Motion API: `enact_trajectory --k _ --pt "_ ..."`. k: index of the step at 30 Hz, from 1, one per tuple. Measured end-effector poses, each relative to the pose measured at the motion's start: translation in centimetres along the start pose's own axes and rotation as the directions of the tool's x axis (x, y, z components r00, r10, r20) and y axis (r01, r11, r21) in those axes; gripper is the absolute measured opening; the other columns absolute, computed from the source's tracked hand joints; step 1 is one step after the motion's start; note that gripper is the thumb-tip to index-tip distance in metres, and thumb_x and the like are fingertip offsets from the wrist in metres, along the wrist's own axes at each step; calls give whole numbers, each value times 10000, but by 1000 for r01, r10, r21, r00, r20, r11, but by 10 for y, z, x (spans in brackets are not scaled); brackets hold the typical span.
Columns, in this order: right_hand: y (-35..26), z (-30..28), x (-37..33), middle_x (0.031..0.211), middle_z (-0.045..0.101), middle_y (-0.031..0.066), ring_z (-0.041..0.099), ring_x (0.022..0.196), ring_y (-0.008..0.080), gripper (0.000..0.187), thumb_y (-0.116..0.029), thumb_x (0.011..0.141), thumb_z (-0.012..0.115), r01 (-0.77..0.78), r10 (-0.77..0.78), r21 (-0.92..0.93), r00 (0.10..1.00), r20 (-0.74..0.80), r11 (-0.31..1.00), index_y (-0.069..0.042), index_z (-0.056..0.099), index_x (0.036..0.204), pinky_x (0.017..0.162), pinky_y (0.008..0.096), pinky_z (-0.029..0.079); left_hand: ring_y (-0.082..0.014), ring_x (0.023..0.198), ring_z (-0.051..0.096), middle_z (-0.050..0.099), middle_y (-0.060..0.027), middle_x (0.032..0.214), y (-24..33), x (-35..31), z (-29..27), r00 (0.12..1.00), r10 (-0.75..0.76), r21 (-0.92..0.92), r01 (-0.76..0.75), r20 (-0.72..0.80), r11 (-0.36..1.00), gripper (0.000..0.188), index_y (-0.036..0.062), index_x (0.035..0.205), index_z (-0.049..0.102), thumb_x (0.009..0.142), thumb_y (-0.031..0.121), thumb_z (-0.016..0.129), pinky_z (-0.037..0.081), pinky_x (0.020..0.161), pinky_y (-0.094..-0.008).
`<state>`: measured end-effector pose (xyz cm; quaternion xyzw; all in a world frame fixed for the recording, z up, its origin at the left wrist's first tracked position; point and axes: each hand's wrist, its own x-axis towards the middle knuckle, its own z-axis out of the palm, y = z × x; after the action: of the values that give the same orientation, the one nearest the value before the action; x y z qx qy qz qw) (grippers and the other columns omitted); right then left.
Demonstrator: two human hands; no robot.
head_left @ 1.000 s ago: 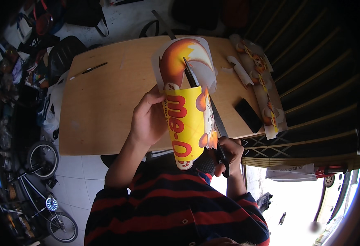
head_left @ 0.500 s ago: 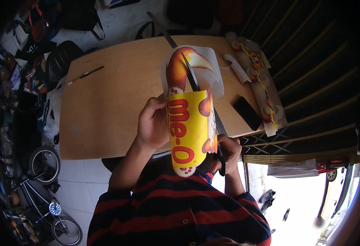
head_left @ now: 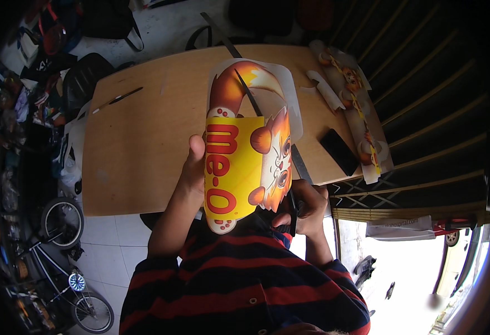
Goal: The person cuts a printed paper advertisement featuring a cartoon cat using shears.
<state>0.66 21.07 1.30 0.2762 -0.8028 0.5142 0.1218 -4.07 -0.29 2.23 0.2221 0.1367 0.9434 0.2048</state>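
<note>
Holding up a bent cat sheet point(head_left: 244, 159) with the left hand point(head_left: 190, 174), with the thumb up beside it and the fingers hidden behind. Gripping black-handled scissors point(head_left: 249, 94) with the right hand point(head_left: 310, 205), with the tip over the cat sheet's far part. Reaching over the table's point(head_left: 133, 162) near edge, with the right hand close to that edge. Seeing wide brown wood left of the left hand, with a pen point(head_left: 126, 95) farther off. Finding less room beyond the right hand, next to a phone point(head_left: 338, 152), curled paper point(head_left: 327, 92) and a cat-picture strip point(head_left: 362, 131) along the right edge. Spotting a black bag point(head_left: 108, 22) far past the left hand; cannot tell what is inside.
</note>
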Motion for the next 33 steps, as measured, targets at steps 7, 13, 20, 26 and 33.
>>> enact_trajectory --k 7,13,20,26,33 --pt "0 8 1 530 513 67 509 435 153 627 -467 503 826 -20 20 -8 999 -49 1000 26 567 792 438 245 381 -249 1055 546 535 -151 1165 3 1 6 997 -82 75 81 6 994 566 2 1249 387 730 146 560 445 908 -378" --pt "2 2 2 500 506 9 486 428 86 657 -562 534 776 -170 158 274 985 66 947 10 573 789 418 202 336 -261 1063 538 543 -150 1128 11 -11 -7 998 25 170 -14 -62 985 683 -6 1242 374 585 29 556 446 906 -372" --pt "18 -9 -6 484 502 -14 487 414 67 792 -696 465 682 -157 64 664 985 163 731 24 600 786 413 188 353 -153 706 583 574 -118 911 49 0 29 971 -205 630 237 -125 739 413 -34 1002 473 691 195 618 461 626 -240" --pt "20 0 -11 446 476 -49 485 408 54 827 -743 468 626 -37 -24 599 995 94 800 28 610 766 414 172 362 -145 837 594 640 -64 871 66 -13 42 972 -88 875 234 -217 423 335 5 949 594 709 181 748 471 758 -277" --pt "20 6 -9 448 485 -42 497 412 53 805 -716 490 654 -28 -28 597 996 86 802 31 607 790 415 170 360 -160 853 597 621 -80 927 68 -21 45 989 60 898 99 -138 429 483 -7 1076 514 703 196 743 476 772 -275"
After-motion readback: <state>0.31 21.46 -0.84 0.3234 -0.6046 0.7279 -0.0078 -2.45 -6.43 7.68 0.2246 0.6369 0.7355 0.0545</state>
